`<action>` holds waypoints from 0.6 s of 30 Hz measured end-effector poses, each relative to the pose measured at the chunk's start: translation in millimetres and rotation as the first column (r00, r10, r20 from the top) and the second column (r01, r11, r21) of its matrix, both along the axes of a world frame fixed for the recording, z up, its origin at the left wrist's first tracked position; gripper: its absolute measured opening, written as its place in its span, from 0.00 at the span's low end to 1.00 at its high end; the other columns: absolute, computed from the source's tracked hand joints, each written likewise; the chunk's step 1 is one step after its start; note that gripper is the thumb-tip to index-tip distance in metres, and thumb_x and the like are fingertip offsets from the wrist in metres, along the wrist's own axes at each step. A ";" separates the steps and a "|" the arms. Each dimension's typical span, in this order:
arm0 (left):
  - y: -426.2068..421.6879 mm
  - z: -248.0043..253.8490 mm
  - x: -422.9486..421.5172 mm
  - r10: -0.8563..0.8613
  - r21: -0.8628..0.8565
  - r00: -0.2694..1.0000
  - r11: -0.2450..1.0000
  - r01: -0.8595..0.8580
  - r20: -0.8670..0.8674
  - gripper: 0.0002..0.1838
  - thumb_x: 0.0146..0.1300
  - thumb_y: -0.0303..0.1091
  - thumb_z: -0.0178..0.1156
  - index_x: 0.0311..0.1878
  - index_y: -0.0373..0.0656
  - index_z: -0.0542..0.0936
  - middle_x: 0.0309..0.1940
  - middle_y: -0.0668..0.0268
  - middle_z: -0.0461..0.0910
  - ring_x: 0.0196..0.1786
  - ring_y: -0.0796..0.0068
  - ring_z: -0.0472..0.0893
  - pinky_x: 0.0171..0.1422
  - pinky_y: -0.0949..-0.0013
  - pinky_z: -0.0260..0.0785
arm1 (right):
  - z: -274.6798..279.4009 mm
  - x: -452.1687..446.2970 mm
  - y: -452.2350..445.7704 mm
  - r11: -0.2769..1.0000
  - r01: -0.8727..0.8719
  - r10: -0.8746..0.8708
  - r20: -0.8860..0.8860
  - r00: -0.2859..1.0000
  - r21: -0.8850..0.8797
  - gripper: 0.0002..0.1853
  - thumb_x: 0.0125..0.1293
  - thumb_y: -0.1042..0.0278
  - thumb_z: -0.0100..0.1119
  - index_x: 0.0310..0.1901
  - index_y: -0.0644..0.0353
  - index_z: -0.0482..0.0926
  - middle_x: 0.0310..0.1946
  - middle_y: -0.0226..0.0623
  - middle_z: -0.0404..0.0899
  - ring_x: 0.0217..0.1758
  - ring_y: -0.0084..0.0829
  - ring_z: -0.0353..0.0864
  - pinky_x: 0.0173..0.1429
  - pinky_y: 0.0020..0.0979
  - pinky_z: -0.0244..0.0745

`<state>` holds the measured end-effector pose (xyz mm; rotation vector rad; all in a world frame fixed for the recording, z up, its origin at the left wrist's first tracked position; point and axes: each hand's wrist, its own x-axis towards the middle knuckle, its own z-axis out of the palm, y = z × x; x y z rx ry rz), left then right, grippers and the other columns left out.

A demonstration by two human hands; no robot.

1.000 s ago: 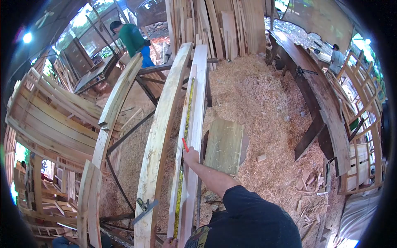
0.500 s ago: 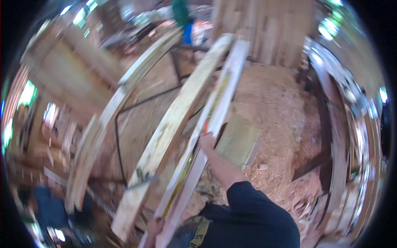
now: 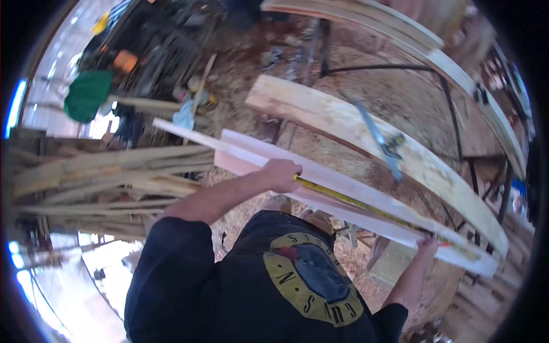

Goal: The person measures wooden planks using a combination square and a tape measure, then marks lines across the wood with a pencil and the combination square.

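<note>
- Shirt front [image 3: 311, 268] seen nearest, with both forearms extended from it toward the work.
- Right hand [image 3: 426, 247] placed at the near edge of the plank, toward its right end; a red marker [image 3: 445, 244] appears to be gripped there, though the exact pinch is blurred.
- Left hand [image 3: 282, 175] clenched over the plank toward its left end, with the end of the yellow tape [image 3: 334, 195] grasped at the finger side.
- Yellow tape laid lengthwise on the plank [image 3: 233, 162], its long axis led away from the left grip toward the right, sloping a little nearer; the stretch between the hands is spanned by it, and its right part is reached more closely by the right hand.
- Narrow strip [image 3: 186, 133] projected past the plank's left end, in much the same direction.
- Thick beam [image 3: 320, 108] set beyond, apart from the plank, with a long metal tool [image 3: 374, 134] laid across it.
- Curved beam [image 3: 457, 70] seen farther off, at the far right, above a dark metal frame [image 3: 389, 67].
</note>
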<state>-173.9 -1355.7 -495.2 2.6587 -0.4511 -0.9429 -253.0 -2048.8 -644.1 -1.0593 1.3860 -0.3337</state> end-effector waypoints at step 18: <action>302.7 -20.7 -2.0 0.229 0.046 0.899 0.963 -0.265 0.374 0.16 0.59 0.45 0.66 0.44 0.45 0.85 0.42 0.59 0.84 0.49 0.54 0.83 0.54 0.53 0.76 | 14.2 8.8 -38.8 0.989 -0.102 0.118 -0.157 0.981 0.103 0.18 0.80 0.50 0.45 0.29 0.43 0.68 0.17 0.16 0.63 0.16 0.16 0.57 0.21 0.20 0.58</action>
